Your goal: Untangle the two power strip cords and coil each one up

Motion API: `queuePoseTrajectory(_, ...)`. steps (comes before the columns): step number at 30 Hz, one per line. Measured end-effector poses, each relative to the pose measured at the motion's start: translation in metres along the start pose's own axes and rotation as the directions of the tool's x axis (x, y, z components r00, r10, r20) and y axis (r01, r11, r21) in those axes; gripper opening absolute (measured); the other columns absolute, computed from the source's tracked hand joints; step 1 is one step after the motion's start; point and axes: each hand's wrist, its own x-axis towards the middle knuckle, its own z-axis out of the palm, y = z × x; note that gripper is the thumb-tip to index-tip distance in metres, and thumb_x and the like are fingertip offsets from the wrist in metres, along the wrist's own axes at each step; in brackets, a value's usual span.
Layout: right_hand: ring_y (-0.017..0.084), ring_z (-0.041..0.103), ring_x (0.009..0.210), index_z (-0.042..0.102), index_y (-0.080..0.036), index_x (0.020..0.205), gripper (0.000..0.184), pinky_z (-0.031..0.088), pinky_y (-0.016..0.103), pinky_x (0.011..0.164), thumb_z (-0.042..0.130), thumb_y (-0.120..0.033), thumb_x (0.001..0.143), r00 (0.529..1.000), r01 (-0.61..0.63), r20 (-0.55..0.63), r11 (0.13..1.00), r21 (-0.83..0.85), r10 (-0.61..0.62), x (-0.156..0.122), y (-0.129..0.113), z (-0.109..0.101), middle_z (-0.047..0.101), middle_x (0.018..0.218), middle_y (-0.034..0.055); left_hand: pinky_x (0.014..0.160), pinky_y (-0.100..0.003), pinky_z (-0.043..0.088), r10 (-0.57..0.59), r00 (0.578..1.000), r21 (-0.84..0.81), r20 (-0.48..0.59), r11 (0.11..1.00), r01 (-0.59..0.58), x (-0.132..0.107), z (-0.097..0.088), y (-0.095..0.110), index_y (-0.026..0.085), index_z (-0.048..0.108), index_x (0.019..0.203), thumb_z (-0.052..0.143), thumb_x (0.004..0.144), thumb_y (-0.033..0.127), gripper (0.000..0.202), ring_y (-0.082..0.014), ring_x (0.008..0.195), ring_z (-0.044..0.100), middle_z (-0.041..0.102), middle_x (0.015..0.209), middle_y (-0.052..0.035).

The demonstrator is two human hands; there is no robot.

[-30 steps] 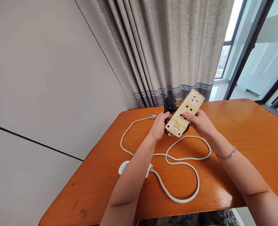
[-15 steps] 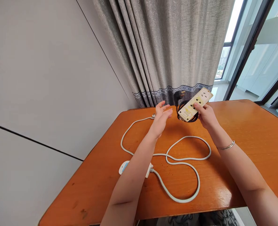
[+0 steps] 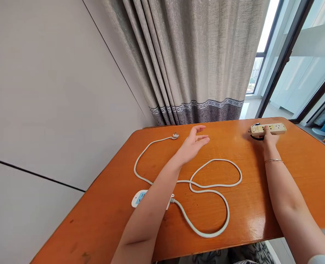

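right hand: i see it pressed on the yellowed power strip, which lies flat at the worktop's far right, steadied against its bundled black cord.
left hand: fingers spread, holding nothing, above the looped white cable.

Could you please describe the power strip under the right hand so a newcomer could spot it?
On the orange wooden table, look to the far right corner. There the right hand rests on a yellowed cream power strip with a black cord; the other, white-corded strip lies near the left.
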Motion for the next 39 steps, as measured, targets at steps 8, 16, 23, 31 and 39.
queuePoseTrajectory(8,0.042,0.051,0.136,0.033,-0.002,0.142,0.095,0.036,0.055,0.117,0.081,-0.047,0.074,0.994,-0.080,-0.094,0.929,-0.360,0.050,0.005,0.007,-0.018,0.056,0.137,0.0335,0.106,-0.041,0.044,-0.016,0.994,0.055,0.110,0.998,0.010,-0.005,0.005,0.001,0.023,0.046,0.123,0.065,0.084,0.036,0.045,-0.0252,0.127,0.057,0.044,0.147,-0.0132)
queuePoseTrajectory(16,0.043,0.045,0.139,0.031,-0.001,0.145,0.100,0.038,0.052,0.115,0.074,-0.060,0.078,0.993,-0.095,-0.114,0.835,-0.543,0.039,0.001,0.000,-0.021,0.045,0.142,0.0367,0.104,-0.044,0.046,-0.019,0.982,0.057,0.187,0.998,0.009,-0.008,0.006,-0.003,0.025,0.049,0.126,0.068,0.085,0.035,0.046,-0.0266,0.125,0.058,0.056,0.130,-0.0119)
queuePoseTrajectory(23,0.043,0.052,0.131,0.030,-0.004,0.146,0.100,0.041,0.048,0.115,0.082,-0.049,0.073,0.986,-0.113,-0.163,0.852,-0.511,0.033,-0.001,-0.001,-0.020,0.034,0.142,0.0325,0.107,-0.044,0.045,0.048,0.969,0.123,0.243,0.989,-0.080,-0.010,0.006,-0.003,0.024,0.049,0.126,0.064,0.088,0.038,0.043,-0.0263,0.126,0.058,0.047,0.141,-0.0134)
queuePoseTrajectory(31,0.037,0.055,0.127,0.035,-0.015,0.139,0.083,0.043,0.046,0.112,0.082,-0.038,0.074,0.983,-0.048,-0.178,0.888,-0.458,-0.039,-0.005,0.002,-0.022,0.034,0.138,0.0231,0.107,-0.043,0.047,0.127,0.939,0.199,0.320,0.960,-0.197,-0.012,0.005,-0.001,0.026,0.054,0.124,0.063,0.090,0.037,0.037,-0.0244,0.121,0.062,0.048,0.144,-0.0110)
queuePoseTrajectory(39,0.030,0.054,0.128,0.037,-0.014,0.137,0.052,0.042,0.043,0.111,0.059,-0.027,0.092,0.963,0.087,-0.200,0.910,-0.406,-0.181,-0.017,-0.020,-0.019,0.031,0.144,0.0227,0.104,-0.043,0.049,0.155,0.938,0.249,0.311,0.939,-0.237,-0.014,0.002,0.005,0.024,0.059,0.122,0.062,0.090,0.037,0.035,-0.0244,0.117,0.064,0.054,0.143,-0.0119)
